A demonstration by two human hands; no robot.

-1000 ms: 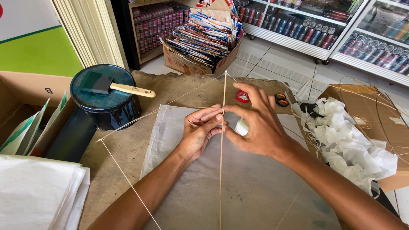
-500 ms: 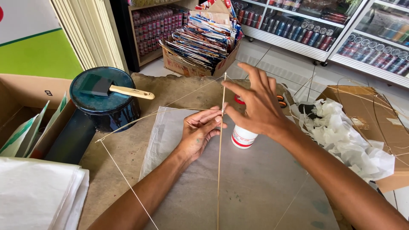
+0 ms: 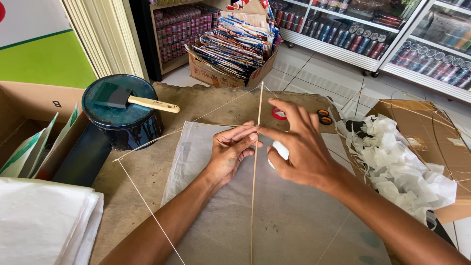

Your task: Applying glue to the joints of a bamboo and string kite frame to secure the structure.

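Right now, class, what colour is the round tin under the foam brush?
Dark teal-blue tin, seen in the head view.

A dark round tin (image 3: 122,115) stands at the left of the table, and a foam brush with a pale wooden handle (image 3: 132,99) lies on its lid. Behind the table, a cardboard box of colourful packets (image 3: 234,46) sits on the tiled floor. Crumpled white paper (image 3: 400,167) lies at the right, and folded white sheets (image 3: 41,221) at the lower left.

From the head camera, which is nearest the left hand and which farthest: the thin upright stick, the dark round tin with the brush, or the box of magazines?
Measured from the left hand:
1. Thin upright stick, at its fingertips, just to the right.
2. Dark round tin, off to the left on the table.
3. Box of magazines, beyond the table's far edge, on the floor.
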